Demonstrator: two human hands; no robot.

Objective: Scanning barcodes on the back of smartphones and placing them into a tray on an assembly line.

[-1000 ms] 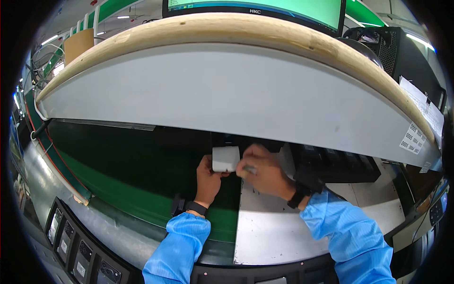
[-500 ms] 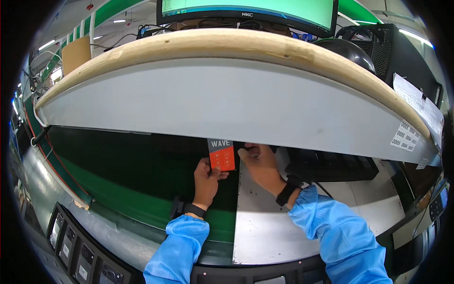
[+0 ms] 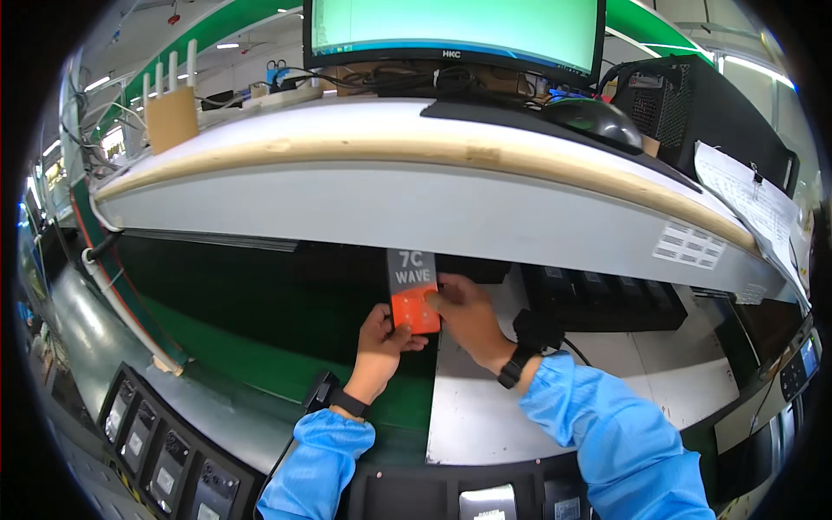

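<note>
A flat, phone-sized grey-and-orange printed piece (image 3: 414, 305) is upright just below the desk's front panel, its top end close to the panel. At its lower left, my left hand (image 3: 379, 345) pinches it, thumb on the printed front and fingers behind. My right hand (image 3: 472, 321) closes on its right edge, with the thumb over the orange part. Whatever lies behind the piece is hidden. Both wrists wear black straps with small black units, and blue sleeves cover my forearms.
Above is a desk (image 3: 303, 186) with a monitor (image 3: 451, 39), mouse (image 3: 598, 121) and clipped papers (image 3: 750, 195). Beneath it lie a green surface (image 3: 260, 364), a white board (image 3: 485, 425) and a black tray (image 3: 607, 299). Black trays of phones (image 3: 165, 464) stand nearest me.
My right hand has come down and left onto the piece's right edge. More of the piece now shows below the panel. The view has shifted, revealing more of the desk top.
</note>
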